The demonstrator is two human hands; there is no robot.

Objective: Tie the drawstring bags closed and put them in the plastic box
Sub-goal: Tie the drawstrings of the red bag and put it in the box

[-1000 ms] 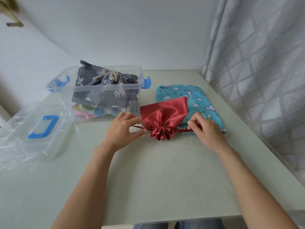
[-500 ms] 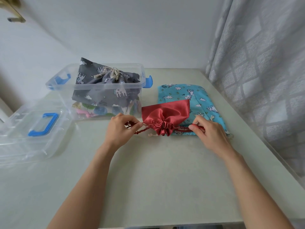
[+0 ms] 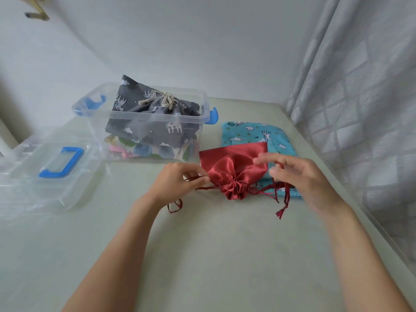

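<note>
Worktop (image 3: 225,255): pale, bare nearest the camera; both forearms reaching across it toward the red bag.
Red bag (image 3: 234,167): lying flat, gathered mouth toward the camera, closed end pointing away; long axis running near to far, far corner overlapping the blue bag.
Left cord (image 3: 203,188): running out sideways from the gathered mouth, loose end curling nearer the camera.
Left hand (image 3: 177,183): just left of the mouth, grip pinched shut on the left cord.
Right cord (image 3: 282,199): trailing right of the mouth, tasselled end hanging nearer the camera.
Right hand (image 3: 299,176): just right of the bag, fingers spread and blurred; cord looped near them, but actual hold impossible to tell.
Judgement: mouth cinched, knot not yet made; cords lying opposite, crosswise to the bag's axis, to be brought together over the mouth.
Blue bag (image 3: 254,136): beyond the red bag, flat, untied.
Plastic box (image 3: 144,119): beyond and left of the red bag, open, nearer the left hand; grey bag (image 3: 155,118) tied inside.
</note>
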